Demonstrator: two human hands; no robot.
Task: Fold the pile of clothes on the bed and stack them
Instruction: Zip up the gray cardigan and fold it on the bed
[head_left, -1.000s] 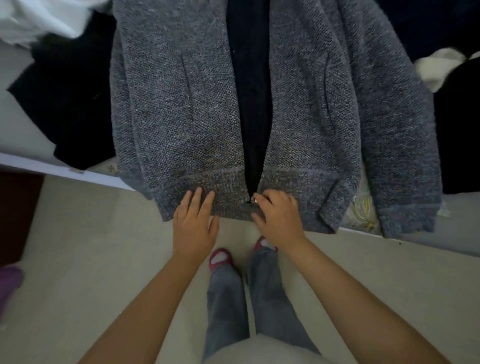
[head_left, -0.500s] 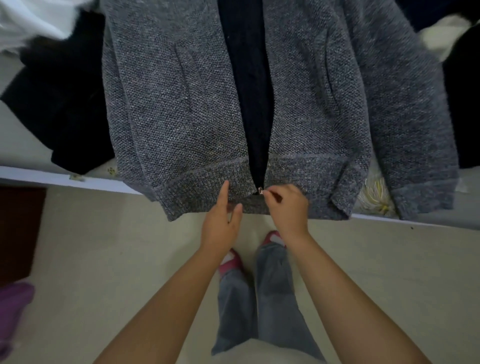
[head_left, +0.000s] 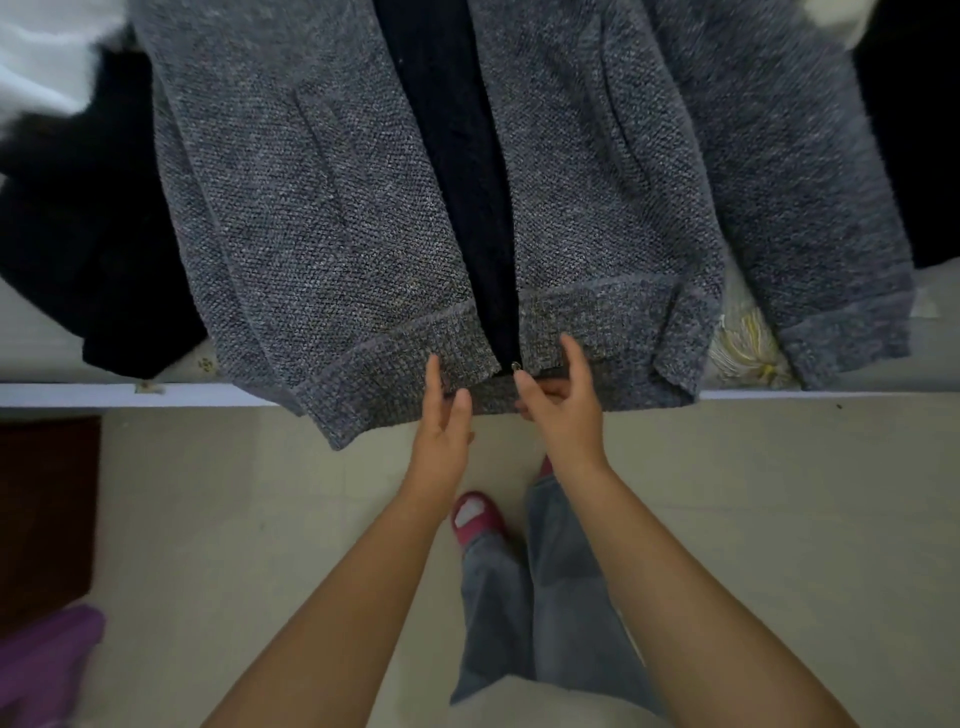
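The grey cardigan (head_left: 332, 208) was laid open on the bed (head_left: 31, 358), its hem over the edge. Zipping was judged the step in hand. At the hem, the left hand (head_left: 441, 415) was loosely open, the right hand (head_left: 561, 400) curled beside the zipper pull (head_left: 515, 366); a firm grip could not be confirmed

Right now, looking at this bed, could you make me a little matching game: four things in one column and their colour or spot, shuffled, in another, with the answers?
Things
1. knitted cardigan
2. slipper
3. zipper pull
4. black garment

Descriptions
A. pink, on the floor
B. small and metal, at the bottom of the front opening
C. speckled grey, spread open on the bed, hem over the edge
D. dark heap left of the cardigan

Pairs: 1-C, 2-A, 3-B, 4-D
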